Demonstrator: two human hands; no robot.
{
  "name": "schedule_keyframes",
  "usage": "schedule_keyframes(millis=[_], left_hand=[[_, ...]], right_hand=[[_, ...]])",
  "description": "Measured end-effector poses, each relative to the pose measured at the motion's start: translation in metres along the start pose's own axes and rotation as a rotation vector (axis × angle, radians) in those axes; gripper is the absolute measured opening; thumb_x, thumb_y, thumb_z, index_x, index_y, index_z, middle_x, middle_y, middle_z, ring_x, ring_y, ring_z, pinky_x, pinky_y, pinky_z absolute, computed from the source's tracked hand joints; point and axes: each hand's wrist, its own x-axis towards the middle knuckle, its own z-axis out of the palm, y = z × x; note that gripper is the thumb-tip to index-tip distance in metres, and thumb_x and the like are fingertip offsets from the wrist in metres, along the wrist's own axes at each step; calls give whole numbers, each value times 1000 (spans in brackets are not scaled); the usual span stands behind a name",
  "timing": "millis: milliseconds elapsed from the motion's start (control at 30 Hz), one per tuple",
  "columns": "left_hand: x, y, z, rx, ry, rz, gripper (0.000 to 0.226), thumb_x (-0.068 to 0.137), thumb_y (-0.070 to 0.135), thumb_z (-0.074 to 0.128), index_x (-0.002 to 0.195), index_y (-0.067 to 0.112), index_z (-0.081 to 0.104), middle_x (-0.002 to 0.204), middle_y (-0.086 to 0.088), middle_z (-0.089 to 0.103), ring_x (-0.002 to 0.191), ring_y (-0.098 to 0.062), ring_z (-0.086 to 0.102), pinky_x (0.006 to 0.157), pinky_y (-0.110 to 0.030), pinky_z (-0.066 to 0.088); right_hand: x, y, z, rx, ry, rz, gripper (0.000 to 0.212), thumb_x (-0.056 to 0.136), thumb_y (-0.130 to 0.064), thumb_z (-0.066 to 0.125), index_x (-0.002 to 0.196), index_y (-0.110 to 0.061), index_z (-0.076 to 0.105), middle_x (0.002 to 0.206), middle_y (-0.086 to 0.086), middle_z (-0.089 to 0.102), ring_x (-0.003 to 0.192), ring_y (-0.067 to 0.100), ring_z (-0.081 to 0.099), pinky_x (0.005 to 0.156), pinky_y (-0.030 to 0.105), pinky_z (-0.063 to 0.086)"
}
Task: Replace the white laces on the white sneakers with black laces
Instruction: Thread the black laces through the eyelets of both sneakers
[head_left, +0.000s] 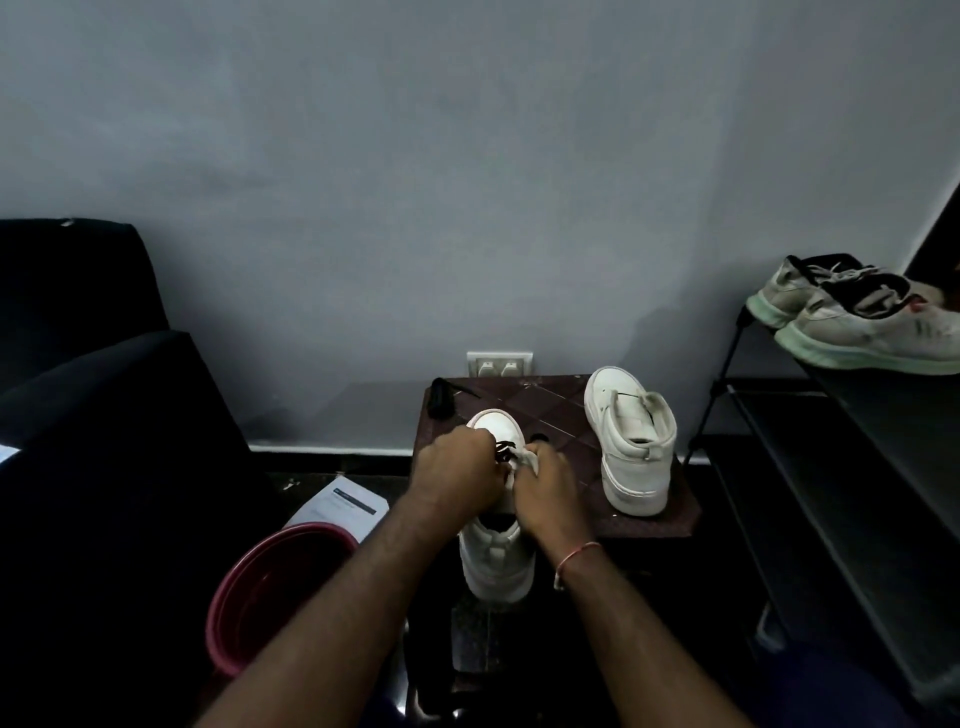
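A white sneaker (496, 561) lies toe-away on the small brown stool (550, 410), its heel hanging over the near edge. Both my hands are on its lacing area. My left hand (457, 475) has curled fingers at a black lace (505, 448) crossing the eyelets. My right hand (545, 486) grips the sneaker's white tongue (524, 460) and upper. The second white sneaker (631, 439) stands on the stool's right side, without laces as far as I can see. A bundle of black lace (441, 397) lies at the stool's far left corner.
A pink bucket (270, 592) stands on the floor at my left, with a paper sheet (340, 506) behind it. A dark sofa (104, 415) fills the left. A black shoe rack (831, 441) on the right carries a worn grey pair (857, 322). A wall socket (500, 364) sits behind the stool.
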Motion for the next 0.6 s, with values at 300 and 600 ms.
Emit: schedule_keyframes(millis=[300,600], left_hand=[[-7,-3,-29,76,114,46,42,97,47,43,95,14,68,92,-8,67,87,-29,63,66,-30,37],[3,3,-23,-666,211,172,53,96,33,55,46,18,41,42,6,41,39,-7,37,46,-23,29]], right_hand=[[-1,0,-2,-91,17,10,21,93,-22,45,108,-19,59,116,9,59,105,31,58,83,35,43],[-4,-3,2,-47,71,1,19,89,-17,44,103,-16,57,108,12,60,98,35,59,78,42,48]])
